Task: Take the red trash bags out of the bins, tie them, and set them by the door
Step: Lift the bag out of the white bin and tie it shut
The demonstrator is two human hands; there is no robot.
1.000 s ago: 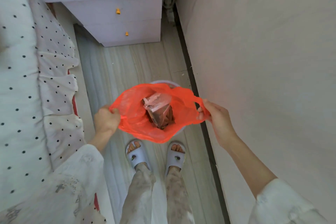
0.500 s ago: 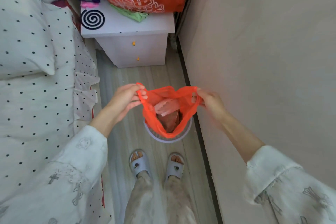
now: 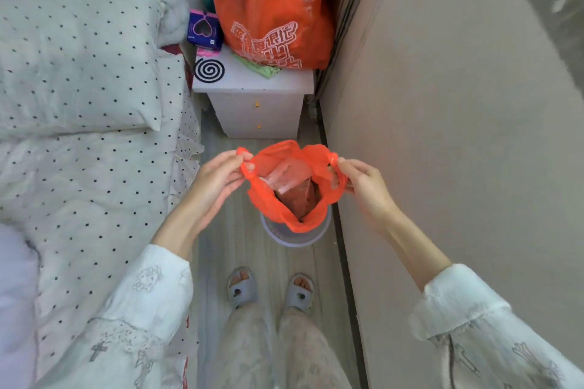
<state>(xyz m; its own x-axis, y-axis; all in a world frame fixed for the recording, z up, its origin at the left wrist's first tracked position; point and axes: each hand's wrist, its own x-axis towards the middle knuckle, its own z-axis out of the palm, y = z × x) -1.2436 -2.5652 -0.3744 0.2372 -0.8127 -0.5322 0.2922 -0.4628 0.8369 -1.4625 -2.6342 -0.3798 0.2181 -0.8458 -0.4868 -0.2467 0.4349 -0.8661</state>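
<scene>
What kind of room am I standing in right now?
Most likely a bedroom: a bed with a polka-dot pillow runs along one side, and a small white nightstand with drawers stands between it and the wall.

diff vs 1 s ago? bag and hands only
The red trash bag has come up out of the white bin: a second ago it sat spread wide over the rim, now it hangs above it with the mouth narrower. The left hand and right hand moved closer together, each still pinching a handle. The bin stays on the floor; the wrapper trash is still inside the bag.
</scene>
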